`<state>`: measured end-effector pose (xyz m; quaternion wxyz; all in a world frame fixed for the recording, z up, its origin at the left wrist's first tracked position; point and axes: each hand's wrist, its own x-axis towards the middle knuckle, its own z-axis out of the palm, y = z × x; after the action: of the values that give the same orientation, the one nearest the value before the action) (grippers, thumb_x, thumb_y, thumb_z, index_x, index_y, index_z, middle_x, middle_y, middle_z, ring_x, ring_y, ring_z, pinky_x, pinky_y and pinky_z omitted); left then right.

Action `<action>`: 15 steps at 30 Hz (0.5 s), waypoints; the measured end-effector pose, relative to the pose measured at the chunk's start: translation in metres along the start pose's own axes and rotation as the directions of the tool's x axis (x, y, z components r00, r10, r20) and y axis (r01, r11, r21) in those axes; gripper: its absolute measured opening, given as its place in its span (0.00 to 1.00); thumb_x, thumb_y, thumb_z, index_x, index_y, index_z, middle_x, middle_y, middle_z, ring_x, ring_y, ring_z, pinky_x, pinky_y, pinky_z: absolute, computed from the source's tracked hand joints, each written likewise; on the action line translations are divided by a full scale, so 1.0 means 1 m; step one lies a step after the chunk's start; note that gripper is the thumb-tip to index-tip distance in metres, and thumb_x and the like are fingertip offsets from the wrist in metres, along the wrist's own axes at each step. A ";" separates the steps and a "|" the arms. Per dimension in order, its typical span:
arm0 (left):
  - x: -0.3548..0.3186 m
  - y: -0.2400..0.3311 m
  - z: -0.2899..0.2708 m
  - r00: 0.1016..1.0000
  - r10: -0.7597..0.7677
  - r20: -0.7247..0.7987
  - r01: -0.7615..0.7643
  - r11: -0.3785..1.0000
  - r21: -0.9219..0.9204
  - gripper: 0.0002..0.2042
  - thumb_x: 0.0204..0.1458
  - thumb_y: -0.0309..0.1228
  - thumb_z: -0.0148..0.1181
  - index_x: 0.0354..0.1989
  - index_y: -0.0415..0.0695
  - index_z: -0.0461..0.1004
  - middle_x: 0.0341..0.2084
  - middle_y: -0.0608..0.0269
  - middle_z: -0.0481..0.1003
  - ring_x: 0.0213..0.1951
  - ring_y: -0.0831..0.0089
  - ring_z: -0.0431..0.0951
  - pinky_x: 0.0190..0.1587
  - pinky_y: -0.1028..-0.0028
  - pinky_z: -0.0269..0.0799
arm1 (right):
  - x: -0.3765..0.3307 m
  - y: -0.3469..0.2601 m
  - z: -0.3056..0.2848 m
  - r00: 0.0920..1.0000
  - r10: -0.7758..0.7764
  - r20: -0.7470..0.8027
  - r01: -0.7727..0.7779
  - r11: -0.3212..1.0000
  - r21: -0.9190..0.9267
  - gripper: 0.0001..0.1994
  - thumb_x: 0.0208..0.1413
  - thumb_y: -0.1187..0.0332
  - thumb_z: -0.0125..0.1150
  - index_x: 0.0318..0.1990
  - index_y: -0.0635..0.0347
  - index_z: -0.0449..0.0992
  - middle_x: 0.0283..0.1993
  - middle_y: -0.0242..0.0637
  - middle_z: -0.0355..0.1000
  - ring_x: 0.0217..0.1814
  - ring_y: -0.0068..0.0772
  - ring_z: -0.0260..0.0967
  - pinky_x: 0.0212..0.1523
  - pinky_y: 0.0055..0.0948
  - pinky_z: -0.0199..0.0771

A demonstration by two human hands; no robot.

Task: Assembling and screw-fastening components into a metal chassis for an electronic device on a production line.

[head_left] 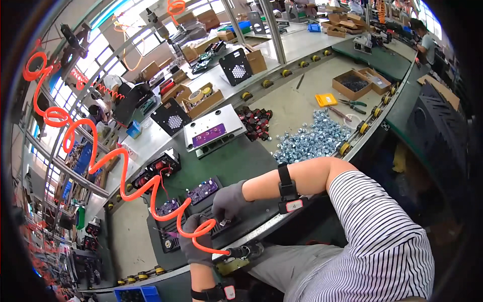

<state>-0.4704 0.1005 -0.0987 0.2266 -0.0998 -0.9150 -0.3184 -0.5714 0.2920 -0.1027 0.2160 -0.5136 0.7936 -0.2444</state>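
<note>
My right hand (pixel 229 200), in a grey glove, bends down over a black panel (pixel 173 240) with its fingers closed on a small silvery part (pixel 225 222), too small to name. Close beside it is my left hand (pixel 195 247), also gloved, at the panel's near edge. An orange coiled air hose (pixel 124 176) crosses in front of its fingers, so their grip is hidden. On the panel sit two purple circuit boards (pixel 203 190). The hose ends at a dark fitting (pixel 244 250) by the bench edge, near my left wrist.
Behind the panel lie a black-and-red unit (pixel 163 163) and a metal case (pixel 214 130) with a purple board. To the right are a heap of silvery parts (pixel 314 138), red-black parts (pixel 255 122), green-handled pliers (pixel 353 103) and cardboard boxes (pixel 352 84). A blue bin (pixel 138 293) stands below.
</note>
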 end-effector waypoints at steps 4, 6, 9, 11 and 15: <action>0.002 -0.003 -0.001 0.999 0.028 0.019 -0.028 0.999 -0.018 0.03 0.49 0.26 0.63 0.30 0.40 0.78 0.21 0.56 0.77 0.24 0.66 0.77 0.27 0.69 0.72 | -0.001 -0.006 0.001 0.995 0.089 -0.040 -0.091 0.994 -0.062 0.14 0.47 0.70 0.60 0.44 0.54 0.81 0.40 0.41 0.79 0.46 0.45 0.76 0.47 0.41 0.73; 0.002 -0.003 -0.001 1.000 0.008 0.025 -0.008 1.000 0.014 0.04 0.49 0.27 0.63 0.31 0.40 0.78 0.21 0.56 0.77 0.24 0.65 0.77 0.28 0.69 0.72 | -0.004 -0.013 0.001 0.985 0.160 -0.056 -0.165 0.983 -0.085 0.13 0.48 0.69 0.60 0.43 0.55 0.81 0.39 0.42 0.78 0.46 0.46 0.75 0.47 0.42 0.74; 0.002 -0.001 0.000 0.999 -0.030 0.024 0.031 0.998 -0.055 0.05 0.51 0.27 0.62 0.33 0.41 0.79 0.22 0.58 0.78 0.25 0.67 0.78 0.30 0.70 0.73 | -0.007 -0.030 0.006 0.998 0.057 -0.036 -0.067 0.894 -0.443 0.11 0.49 0.67 0.60 0.41 0.56 0.80 0.38 0.44 0.78 0.46 0.48 0.75 0.46 0.43 0.74; 0.002 0.003 -0.001 0.994 -0.085 0.074 0.092 0.991 -0.101 0.06 0.52 0.26 0.60 0.36 0.39 0.77 0.27 0.60 0.78 0.30 0.71 0.77 0.35 0.72 0.73 | -0.007 -0.037 0.004 0.999 0.033 -0.007 -0.032 0.852 -0.523 0.10 0.51 0.66 0.59 0.40 0.57 0.79 0.36 0.45 0.78 0.44 0.51 0.76 0.45 0.44 0.75; 0.001 0.012 -0.009 0.989 -0.119 0.088 0.130 0.983 -0.132 0.06 0.54 0.26 0.59 0.38 0.38 0.77 0.29 0.61 0.78 0.32 0.73 0.77 0.38 0.72 0.73 | -0.004 -0.042 0.000 0.993 0.111 0.051 -0.073 0.877 -0.474 0.11 0.51 0.67 0.59 0.40 0.58 0.80 0.35 0.46 0.78 0.42 0.51 0.76 0.43 0.45 0.75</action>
<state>-0.4644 0.1044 -0.0857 0.1622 -0.0705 -0.9037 -0.3898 -0.5403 0.2812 -0.0764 0.1264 -0.5214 0.8438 -0.0136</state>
